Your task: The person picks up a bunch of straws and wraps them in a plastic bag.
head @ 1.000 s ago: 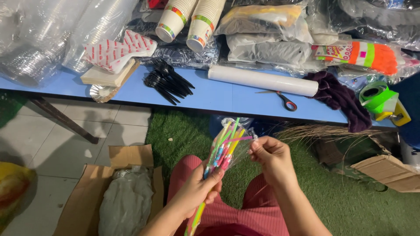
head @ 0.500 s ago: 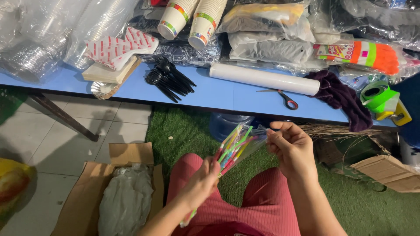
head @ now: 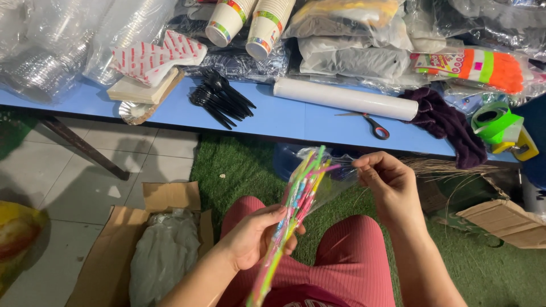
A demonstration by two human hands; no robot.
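Gripping straws [head: 301, 190]; right hand [head: 389, 187] seemingly pinching wrapper [head: 335, 181]

A bundle of bright coloured straws [head: 301, 190] stands tilted in clear plastic wrap [head: 333, 182].

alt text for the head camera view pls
A seated person's left hand grips a bundle of colourful straws in a clear plastic sleeve, whose open end the right hand pinches. Beyond, a blue table holds black spoons and scissors.
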